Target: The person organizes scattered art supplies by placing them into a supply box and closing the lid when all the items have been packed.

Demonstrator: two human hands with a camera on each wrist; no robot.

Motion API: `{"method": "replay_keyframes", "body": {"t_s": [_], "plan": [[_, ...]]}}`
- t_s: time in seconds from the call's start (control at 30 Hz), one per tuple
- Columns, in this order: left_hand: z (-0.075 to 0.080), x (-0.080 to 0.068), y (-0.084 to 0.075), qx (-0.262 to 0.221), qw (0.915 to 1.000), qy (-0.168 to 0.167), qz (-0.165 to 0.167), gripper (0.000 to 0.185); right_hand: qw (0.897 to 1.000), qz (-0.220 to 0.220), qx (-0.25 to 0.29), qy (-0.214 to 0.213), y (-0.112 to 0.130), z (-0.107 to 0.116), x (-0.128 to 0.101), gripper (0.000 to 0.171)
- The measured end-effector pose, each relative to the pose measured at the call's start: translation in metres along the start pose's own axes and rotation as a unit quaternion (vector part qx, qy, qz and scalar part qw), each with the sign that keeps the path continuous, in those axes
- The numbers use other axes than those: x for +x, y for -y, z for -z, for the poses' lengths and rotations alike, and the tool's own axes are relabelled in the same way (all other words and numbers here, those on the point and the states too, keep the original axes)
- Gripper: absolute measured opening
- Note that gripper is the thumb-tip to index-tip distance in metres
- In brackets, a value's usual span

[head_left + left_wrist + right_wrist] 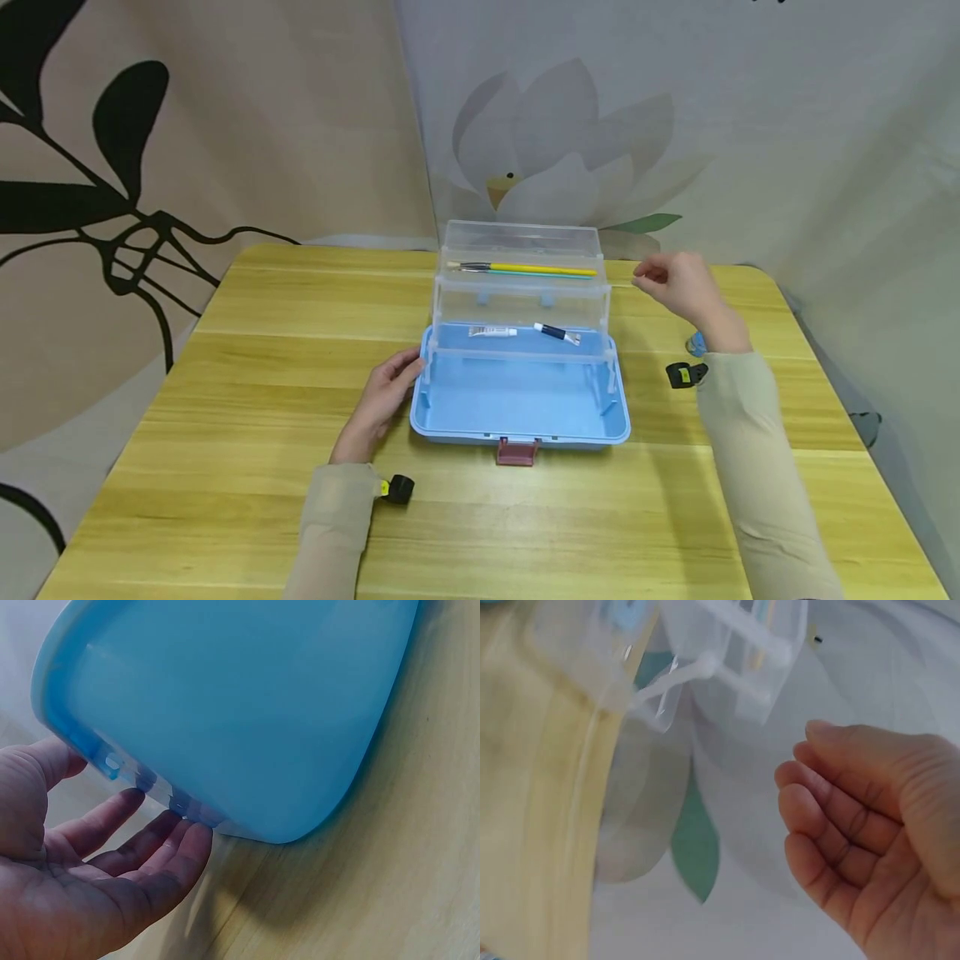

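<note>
A light blue toolbox stands on the table with its clear tiered trays unfolded at the back. My left hand is at its left side; in the left wrist view, the thumb and fingertips touch the box's edge without wrapping round it. To the right of the upper tray, my right hand hangs in the air, fingers loosely curled and holding nothing. Two paintbrushes, one a yellow-handled paintbrush, lie in an upper tray. A white tube and a dark-labelled tube lie in the lower tray.
A small blue item, partly hidden by the right wrist, is on the wooden table. The box's maroon latch hangs down in front. Behind the table hangs a printed cloth. Each wrist carries a black camera.
</note>
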State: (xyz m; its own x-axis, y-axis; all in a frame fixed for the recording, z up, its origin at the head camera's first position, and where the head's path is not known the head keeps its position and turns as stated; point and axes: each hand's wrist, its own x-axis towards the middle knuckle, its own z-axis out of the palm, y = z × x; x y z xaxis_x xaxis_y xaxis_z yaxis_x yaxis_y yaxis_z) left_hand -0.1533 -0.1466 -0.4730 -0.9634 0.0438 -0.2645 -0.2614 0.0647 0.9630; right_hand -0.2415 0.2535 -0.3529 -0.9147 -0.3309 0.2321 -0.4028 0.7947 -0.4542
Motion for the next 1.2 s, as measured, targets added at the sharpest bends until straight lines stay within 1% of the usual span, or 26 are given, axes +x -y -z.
{"method": "replay_keyframes", "body": {"t_s": [0.27, 0.4, 0.57, 0.63, 0.77, 1.0, 1.13, 1.2], "plan": [[0.001, 0.001, 0.001, 0.004, 1.0000, 0.005, -0.001, 0.048, 0.998, -0.047, 0.027, -0.020, -0.029, -0.002, -0.029, 0.020], [0.001, 0.001, 0.001, -0.001, 1.0000, 0.006, -0.003, 0.047, 0.996, -0.073, 0.044, -0.039, -0.043, -0.004, -0.046, 0.021], [0.001, 0.001, 0.001, -0.001, 1.0000, 0.008, -0.005, 0.047, 0.989, -0.110, 0.060, -0.075, -0.060, -0.008, -0.069, 0.025], [0.001, 0.001, 0.001, -0.001, 1.0000, 0.008, -0.005, 0.048, 0.987, -0.118, 0.060, -0.096, -0.066, -0.010, -0.077, 0.025], [0.001, 0.001, 0.002, -0.004, 1.0000, 0.006, -0.004, 0.047, 0.979, -0.145, 0.060, -0.130, -0.077, -0.010, -0.091, 0.028], [0.002, 0.002, 0.003, -0.004, 1.0000, 0.005, -0.004, 0.047, 0.962, -0.193, 0.066, -0.181, -0.095, -0.011, -0.111, 0.030], [0.002, 0.002, 0.003, -0.006, 1.0000, 0.006, -0.003, 0.047, 0.952, -0.228, 0.051, -0.197, -0.102, -0.011, -0.121, 0.032], [0.002, 0.002, 0.003, -0.008, 1.0000, 0.005, -0.002, 0.046, 0.947, -0.254, 0.046, -0.191, -0.105, -0.012, -0.125, 0.035]]}}
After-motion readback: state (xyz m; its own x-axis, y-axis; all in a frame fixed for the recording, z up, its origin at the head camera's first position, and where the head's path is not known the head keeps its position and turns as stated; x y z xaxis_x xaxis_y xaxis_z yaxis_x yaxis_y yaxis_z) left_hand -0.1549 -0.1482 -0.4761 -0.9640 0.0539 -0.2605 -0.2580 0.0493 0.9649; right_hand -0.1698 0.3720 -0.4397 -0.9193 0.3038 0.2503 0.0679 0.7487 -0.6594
